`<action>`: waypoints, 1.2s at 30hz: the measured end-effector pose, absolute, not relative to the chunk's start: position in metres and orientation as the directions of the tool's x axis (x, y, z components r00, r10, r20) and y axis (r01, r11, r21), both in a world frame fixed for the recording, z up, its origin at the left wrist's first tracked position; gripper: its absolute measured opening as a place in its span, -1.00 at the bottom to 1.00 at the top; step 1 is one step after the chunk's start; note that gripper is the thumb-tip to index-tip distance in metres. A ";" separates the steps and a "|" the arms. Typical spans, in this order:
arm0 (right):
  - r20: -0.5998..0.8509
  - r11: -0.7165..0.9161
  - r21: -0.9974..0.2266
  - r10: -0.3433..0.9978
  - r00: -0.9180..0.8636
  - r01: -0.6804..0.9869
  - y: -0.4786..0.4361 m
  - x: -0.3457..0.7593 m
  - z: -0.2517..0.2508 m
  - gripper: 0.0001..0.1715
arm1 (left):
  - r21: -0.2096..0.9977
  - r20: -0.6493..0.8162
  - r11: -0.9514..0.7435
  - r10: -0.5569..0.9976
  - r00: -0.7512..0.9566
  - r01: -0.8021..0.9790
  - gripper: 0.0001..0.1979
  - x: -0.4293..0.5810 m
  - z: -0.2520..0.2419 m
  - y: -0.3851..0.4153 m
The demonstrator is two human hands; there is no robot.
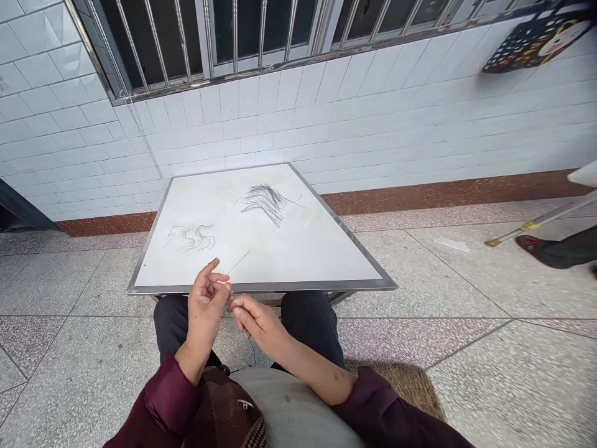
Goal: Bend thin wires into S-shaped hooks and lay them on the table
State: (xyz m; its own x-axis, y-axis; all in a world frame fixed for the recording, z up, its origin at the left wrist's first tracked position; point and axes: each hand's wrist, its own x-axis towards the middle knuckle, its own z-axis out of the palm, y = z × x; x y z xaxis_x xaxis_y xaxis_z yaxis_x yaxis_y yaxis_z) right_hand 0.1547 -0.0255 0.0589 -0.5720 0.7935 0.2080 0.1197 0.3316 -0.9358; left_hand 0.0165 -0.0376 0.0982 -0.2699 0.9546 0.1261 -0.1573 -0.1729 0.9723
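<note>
Between my two hands runs a thin dark strand (240,261), like a fine wire or thread; its exact kind cannot be made out. My left hand (206,306) pinches it between thumb and fingertips, with the index finger raised, at the front edge of the white table (321,255). Close beside it, my right hand (258,322) also has thumb and fingers closed on the strand, and a dark end hangs below that hand. A pile of similar dark strands (265,200) lies toward the back of the tabletop. Several curled, thinner strands (194,238) lie at its left.
The table has a metal rim and stands near a white tiled wall (261,134) under a barred window (237,37). My knees are beneath its front edge. At the right are a person's foot (536,246) and a pole tip (494,242). A patterned bag (522,46) hangs above.
</note>
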 end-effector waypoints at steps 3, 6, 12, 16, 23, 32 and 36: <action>0.295 0.486 -0.828 0.802 -0.520 0.280 -0.026 0.154 0.058 -0.75 | 0.975 0.130 -0.173 0.952 -0.278 -0.137 -0.51 0.016 0.096 -0.037; 0.350 0.581 -0.719 0.777 -0.524 0.382 -0.027 0.152 0.058 -0.68 | 0.982 0.130 -0.163 0.948 -0.291 -0.093 -0.55 0.016 0.096 -0.036; 0.319 0.582 -0.739 0.746 -0.585 0.339 -0.027 0.151 0.055 -0.72 | 0.979 0.156 -0.186 0.947 -0.282 -0.080 -0.58 0.017 0.098 -0.035; 0.373 0.627 -0.653 0.754 -0.540 0.425 -0.027 0.152 0.055 -0.78 | 0.984 0.162 -0.176 0.939 -0.303 -0.020 -0.59 0.015 0.100 -0.034; 0.526 0.818 -0.333 0.575 -0.627 0.470 -0.019 0.159 0.057 -0.71 | 0.985 0.167 -0.155 0.967 -0.190 0.078 -0.59 0.006 0.101 -0.033; 0.560 0.890 -0.346 0.450 -0.696 0.297 -0.006 0.172 0.066 -0.73 | 0.987 0.157 -0.152 0.983 -0.096 0.057 -0.58 0.006 0.095 -0.036; 0.526 0.891 -0.355 0.440 -0.728 0.282 -0.004 0.176 0.067 -0.76 | 0.985 0.164 -0.157 0.981 -0.107 0.067 -0.58 0.006 0.092 -0.035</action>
State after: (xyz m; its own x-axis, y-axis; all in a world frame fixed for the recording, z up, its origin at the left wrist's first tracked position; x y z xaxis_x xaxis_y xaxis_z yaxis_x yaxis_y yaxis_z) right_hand 0.1758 -0.0036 0.0667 -0.7276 0.4402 0.5261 0.2823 0.8911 -0.3552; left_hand 0.0062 -0.0352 0.0925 -0.1073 0.9807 0.1637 0.0674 -0.1570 0.9853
